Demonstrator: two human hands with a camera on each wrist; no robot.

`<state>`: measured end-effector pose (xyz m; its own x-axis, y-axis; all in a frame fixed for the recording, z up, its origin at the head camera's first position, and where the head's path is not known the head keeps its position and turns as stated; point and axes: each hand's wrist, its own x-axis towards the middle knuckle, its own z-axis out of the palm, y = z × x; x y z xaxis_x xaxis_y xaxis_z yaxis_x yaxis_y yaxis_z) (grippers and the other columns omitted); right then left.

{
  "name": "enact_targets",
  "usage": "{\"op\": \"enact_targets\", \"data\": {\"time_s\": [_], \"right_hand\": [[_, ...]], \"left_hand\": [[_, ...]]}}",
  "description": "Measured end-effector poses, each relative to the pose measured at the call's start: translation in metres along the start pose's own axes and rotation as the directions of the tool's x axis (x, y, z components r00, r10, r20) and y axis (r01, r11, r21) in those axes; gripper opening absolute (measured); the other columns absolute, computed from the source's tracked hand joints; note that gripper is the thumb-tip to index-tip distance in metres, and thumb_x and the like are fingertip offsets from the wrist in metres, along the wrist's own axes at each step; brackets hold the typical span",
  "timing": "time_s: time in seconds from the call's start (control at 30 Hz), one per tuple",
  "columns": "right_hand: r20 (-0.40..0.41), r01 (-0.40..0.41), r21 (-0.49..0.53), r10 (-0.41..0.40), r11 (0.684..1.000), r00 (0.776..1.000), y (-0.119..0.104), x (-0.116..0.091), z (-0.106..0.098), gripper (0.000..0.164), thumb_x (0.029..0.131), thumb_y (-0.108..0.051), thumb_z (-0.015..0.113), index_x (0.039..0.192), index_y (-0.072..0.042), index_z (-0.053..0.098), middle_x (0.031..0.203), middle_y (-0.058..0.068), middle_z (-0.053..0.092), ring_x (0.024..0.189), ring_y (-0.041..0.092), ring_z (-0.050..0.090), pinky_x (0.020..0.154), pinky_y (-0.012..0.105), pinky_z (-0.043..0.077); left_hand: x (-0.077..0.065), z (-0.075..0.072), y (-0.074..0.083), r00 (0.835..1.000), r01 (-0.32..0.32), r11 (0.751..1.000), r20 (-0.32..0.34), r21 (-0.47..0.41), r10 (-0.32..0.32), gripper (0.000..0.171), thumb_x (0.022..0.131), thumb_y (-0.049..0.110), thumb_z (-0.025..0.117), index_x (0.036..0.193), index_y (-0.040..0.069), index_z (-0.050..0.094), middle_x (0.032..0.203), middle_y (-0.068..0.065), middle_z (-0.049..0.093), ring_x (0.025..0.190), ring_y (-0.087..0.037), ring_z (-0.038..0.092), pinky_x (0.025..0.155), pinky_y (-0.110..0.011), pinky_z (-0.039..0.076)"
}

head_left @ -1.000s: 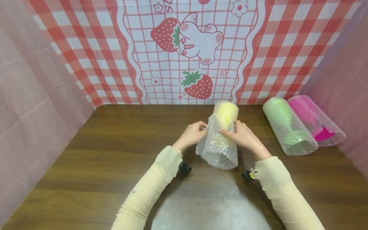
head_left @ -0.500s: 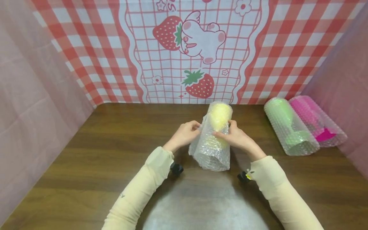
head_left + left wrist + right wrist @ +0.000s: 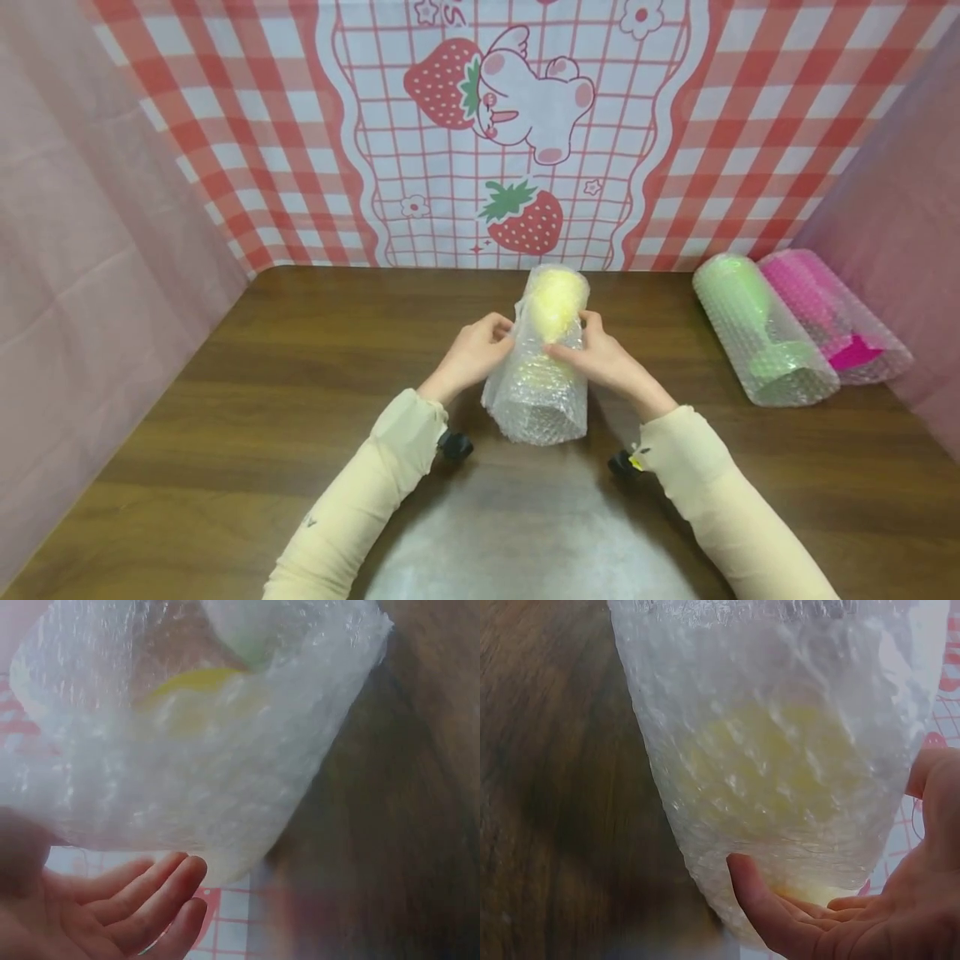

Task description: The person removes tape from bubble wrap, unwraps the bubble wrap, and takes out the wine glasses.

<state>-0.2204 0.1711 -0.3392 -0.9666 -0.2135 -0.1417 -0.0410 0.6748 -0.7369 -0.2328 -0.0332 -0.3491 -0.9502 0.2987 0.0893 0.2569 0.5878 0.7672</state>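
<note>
A yellow goblet-shaped piece (image 3: pixel 558 300) lies inside a roll of clear bubble wrap (image 3: pixel 536 417), its open end toward me. At the roll's left side, my left hand (image 3: pixel 471 354) pinches the loose flap between thumb and fingers. My right hand (image 3: pixel 611 358) grips the roll from the right, thumb on top near the narrow middle of the yellow piece and fingers around the far side. Through the open end in the left wrist view, a yellow edge (image 3: pixel 196 679) shows. The right wrist view has the yellow blurred behind the bubble wrap (image 3: pixel 780 667).
Two more bubble-wrapped rolls lie side by side at the back right, one with a green goblet-shaped piece (image 3: pixel 742 283), the other with a magenta one (image 3: pixel 798 287). A checked strawberry cloth (image 3: pixel 420 167) hangs behind the brown wooden table (image 3: pixel 300 400). Pink curtains (image 3: pixel 97 250) flank both sides.
Both hands and the yellow roll have shifted left across the table, and the roll now points more straight toward me. The green and magenta rolls stay where they were.
</note>
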Motion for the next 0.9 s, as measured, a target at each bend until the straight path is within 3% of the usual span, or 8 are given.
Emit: {"op": "enact_targets", "data": {"time_s": [0.17, 0.27, 0.47, 0.73, 0.9], "right_hand": [[0.001, 0.013, 0.025, -0.013, 1.000, 1.000, -0.001, 0.001, 0.004, 0.085, 0.085, -0.040, 0.056, 0.140, 0.000, 0.006, 0.136, 0.034, 0.032, 0.124, 0.043, 0.036, 0.099, 0.052, 0.035], [-0.005, 0.032, 0.022, -0.032, 0.999, 0.999, -0.003, 0.001, 0.007, 0.081, 0.085, -0.035, 0.055, 0.141, -0.001, 0.008, 0.134, 0.033, 0.035, 0.122, 0.042, 0.039, 0.098, 0.052, 0.036], [-0.021, 0.049, 0.008, -0.049, 0.999, 0.999, -0.004, -0.002, 0.011, 0.076, 0.084, -0.030, 0.055, 0.140, -0.001, 0.013, 0.130, 0.032, 0.041, 0.117, 0.041, 0.044, 0.096, 0.051, 0.038], [-0.027, 0.094, -0.024, -0.095, 0.995, 0.995, -0.005, -0.008, 0.013, 0.073, 0.085, -0.029, 0.055, 0.139, 0.001, 0.015, 0.130, 0.034, 0.041, 0.118, 0.043, 0.043, 0.097, 0.052, 0.037], [-0.033, 0.127, -0.051, -0.129, 0.991, 0.991, -0.007, -0.011, 0.014, 0.072, 0.085, -0.028, 0.054, 0.138, 0.003, 0.016, 0.127, 0.034, 0.043, 0.116, 0.043, 0.045, 0.096, 0.051, 0.038]], "left_hand": [[-0.002, 0.000, 0.004, 0.998, 0.059, 0.998, -0.011, -0.039, -0.059, 0.056, 0.084, 0.020, 0.051, 0.134, 0.004, 0.031, 0.094, -0.006, 0.064, 0.080, -0.018, 0.061, 0.070, -0.029, 0.050], [-0.002, 0.000, 0.006, 0.997, 0.074, 0.997, -0.022, -0.030, -0.074, 0.061, 0.083, 0.019, 0.051, 0.137, 0.004, 0.025, 0.088, -0.004, 0.063, 0.073, -0.016, 0.059, 0.065, -0.028, 0.048], [-0.001, 0.000, 0.007, 0.996, 0.084, 0.996, -0.024, 0.019, -0.084, 0.059, 0.085, 0.022, 0.051, 0.137, 0.005, 0.028, 0.084, -0.005, 0.062, 0.070, -0.017, 0.058, 0.062, -0.027, 0.048], [0.003, -0.001, 0.006, 0.992, 0.122, 0.988, -0.041, 0.090, -0.119, 0.052, 0.088, 0.027, 0.047, 0.134, 0.005, 0.035, 0.092, -0.007, 0.063, 0.073, -0.018, 0.059, 0.064, -0.030, 0.049], [0.010, -0.003, 0.003, 0.995, 0.088, 0.979, -0.054, 0.186, -0.079, 0.048, 0.088, 0.025, 0.045, 0.131, 0.005, 0.039, 0.087, -0.004, 0.061, 0.071, -0.018, 0.057, 0.063, -0.031, 0.048]]}}
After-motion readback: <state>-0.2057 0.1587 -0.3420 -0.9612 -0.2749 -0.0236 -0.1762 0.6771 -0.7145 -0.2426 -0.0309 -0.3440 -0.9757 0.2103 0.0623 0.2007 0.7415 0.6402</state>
